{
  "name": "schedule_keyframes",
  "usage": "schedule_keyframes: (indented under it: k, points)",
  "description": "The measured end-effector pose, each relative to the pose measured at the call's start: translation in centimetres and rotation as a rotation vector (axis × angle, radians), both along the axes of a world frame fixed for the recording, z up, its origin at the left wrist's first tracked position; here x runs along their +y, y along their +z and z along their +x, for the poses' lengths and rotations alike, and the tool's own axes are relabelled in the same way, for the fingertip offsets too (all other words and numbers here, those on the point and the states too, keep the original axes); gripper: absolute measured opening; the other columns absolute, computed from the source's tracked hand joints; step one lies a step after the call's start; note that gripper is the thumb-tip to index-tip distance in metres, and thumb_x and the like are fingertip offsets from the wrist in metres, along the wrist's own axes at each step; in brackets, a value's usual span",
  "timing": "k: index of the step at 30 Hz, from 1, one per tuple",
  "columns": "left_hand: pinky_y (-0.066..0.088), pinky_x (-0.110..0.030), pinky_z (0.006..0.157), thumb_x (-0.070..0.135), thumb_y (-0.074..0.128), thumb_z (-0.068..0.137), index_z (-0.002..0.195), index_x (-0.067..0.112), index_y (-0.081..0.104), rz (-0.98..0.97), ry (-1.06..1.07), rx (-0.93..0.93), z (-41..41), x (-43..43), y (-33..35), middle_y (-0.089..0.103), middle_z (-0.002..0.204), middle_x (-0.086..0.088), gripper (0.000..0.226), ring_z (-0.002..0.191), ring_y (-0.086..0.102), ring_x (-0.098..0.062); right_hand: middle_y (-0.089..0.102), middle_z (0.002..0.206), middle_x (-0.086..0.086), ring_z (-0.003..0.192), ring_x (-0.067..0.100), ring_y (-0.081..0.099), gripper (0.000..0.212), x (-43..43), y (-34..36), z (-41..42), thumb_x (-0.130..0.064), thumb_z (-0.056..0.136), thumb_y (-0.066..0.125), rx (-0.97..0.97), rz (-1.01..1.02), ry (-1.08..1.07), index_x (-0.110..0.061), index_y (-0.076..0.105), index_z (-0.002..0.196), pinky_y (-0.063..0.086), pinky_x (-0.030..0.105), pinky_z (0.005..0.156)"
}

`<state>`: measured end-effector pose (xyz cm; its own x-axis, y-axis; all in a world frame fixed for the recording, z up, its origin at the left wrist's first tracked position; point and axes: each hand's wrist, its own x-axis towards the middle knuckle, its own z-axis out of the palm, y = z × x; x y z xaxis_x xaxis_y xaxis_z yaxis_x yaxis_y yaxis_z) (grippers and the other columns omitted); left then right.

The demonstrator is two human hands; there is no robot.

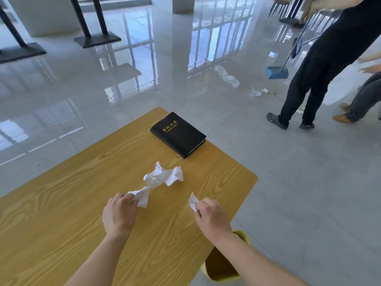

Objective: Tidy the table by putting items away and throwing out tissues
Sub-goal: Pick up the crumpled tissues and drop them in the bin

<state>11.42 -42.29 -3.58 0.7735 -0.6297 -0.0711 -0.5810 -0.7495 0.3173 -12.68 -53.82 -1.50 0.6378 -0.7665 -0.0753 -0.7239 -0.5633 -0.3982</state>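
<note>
On the yellow wooden table (61, 203) lie white crumpled tissues and a black notebook (178, 134) with gold lettering near the far corner. My left hand (119, 213) pinches the near end of one crumpled tissue (142, 196). A bigger wad of tissue (162, 175) lies just beyond it, touching it. My right hand (212, 217) is closed on a small tissue (193, 201) near the table's right edge.
A yellow chair (222, 263) stands under the table's right edge. On the glossy tiled floor at the right, a person in black (321, 65) stands with a blue dustpan (277, 72), with scraps of tissue (258, 92) on the floor nearby. Black table bases (97, 39) stand at far left.
</note>
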Motion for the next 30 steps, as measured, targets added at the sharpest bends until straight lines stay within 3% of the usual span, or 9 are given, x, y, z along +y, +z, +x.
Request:
schedule_keyframes:
  k: [4, 11, 16, 20, 24, 27, 30]
  points:
    - [0.039, -0.034, 0.061, 0.025, 0.059, 0.089, 0.077, 0.024, 0.070, -0.002, 0.125, -0.003, -2.7, 1.7, 0.7, 0.058, 0.079, 0.001, 0.017, 0.081, 0.053, -0.027, 0.042, 0.072, -0.003, 0.073, 0.015, 0.042, 0.032, -0.5, 0.7, -2.7, -0.013, 0.093, 0.055, -0.023, -0.020, 0.040, -0.020, 0.038, 0.067, 0.024, 0.018, 0.056]
    - [0.041, -0.034, 0.061, 0.027, 0.054, 0.091, 0.094, 0.024, 0.074, -0.063, 0.233, -0.018, -10.3, 4.7, 2.4, 0.061, 0.089, -0.003, 0.020, 0.085, 0.057, -0.028, 0.047, 0.071, -0.001, 0.069, 0.017, 0.042, 0.031, -1.4, 1.7, -8.4, -0.009, 0.089, 0.057, -0.077, -0.028, 0.146, -0.020, 0.038, 0.066, 0.019, 0.016, 0.050]
    - [0.036, -0.031, 0.055, 0.021, 0.058, 0.092, 0.093, 0.017, 0.073, -0.138, 0.145, -0.069, -18.3, 4.4, 4.3, 0.055, 0.079, 0.000, 0.015, 0.072, 0.051, -0.023, 0.054, 0.077, 0.000, 0.069, 0.015, 0.046, 0.020, -1.9, 1.9, -13.1, -0.013, 0.091, 0.060, -0.085, -0.057, 0.202, -0.017, 0.054, 0.072, 0.030, 0.020, 0.056]
    - [0.036, -0.030, 0.052, 0.016, 0.065, 0.089, 0.086, 0.014, 0.072, -0.221, 0.037, -0.035, -24.7, 3.4, 5.1, 0.056, 0.075, 0.001, 0.008, 0.066, 0.050, -0.018, 0.047, 0.072, -0.004, 0.062, 0.012, 0.041, 0.030, -2.3, 1.8, -16.9, -0.013, 0.088, 0.063, -0.096, -0.050, 0.187, -0.026, 0.042, 0.069, 0.019, 0.014, 0.051]
    - [0.027, -0.018, 0.053, 0.017, 0.067, 0.087, 0.080, 0.019, 0.070, -0.256, -0.074, 0.036, -29.6, 2.4, 4.3, 0.053, 0.075, 0.009, 0.007, 0.067, 0.045, -0.010, 0.043, 0.067, -0.007, 0.057, 0.008, 0.037, 0.035, -2.3, 1.4, -20.3, -0.014, 0.086, 0.065, -0.084, -0.036, 0.101, -0.029, 0.038, 0.069, 0.015, 0.013, 0.049]
    - [0.032, -0.016, 0.056, 0.019, 0.069, 0.087, 0.085, 0.022, 0.071, -0.257, -0.166, 0.098, -32.0, 1.8, 2.8, 0.059, 0.080, 0.009, 0.005, 0.069, 0.049, -0.008, 0.041, 0.066, -0.008, 0.060, 0.012, 0.039, 0.035, -2.0, 0.0, -22.5, -0.014, 0.085, 0.066, -0.045, -0.024, 0.051, -0.029, 0.039, 0.067, 0.015, 0.013, 0.050]
    - [0.041, -0.018, 0.062, 0.023, 0.069, 0.088, 0.091, 0.023, 0.073, -0.234, -0.226, 0.142, -33.6, 1.7, 0.8, 0.065, 0.085, 0.008, 0.005, 0.073, 0.055, -0.008, 0.041, 0.067, -0.008, 0.063, 0.016, 0.041, 0.034, -1.6, -1.9, -24.2, -0.014, 0.085, 0.065, 0.011, -0.012, -0.008, -0.028, 0.042, 0.065, 0.025, 0.021, 0.052]
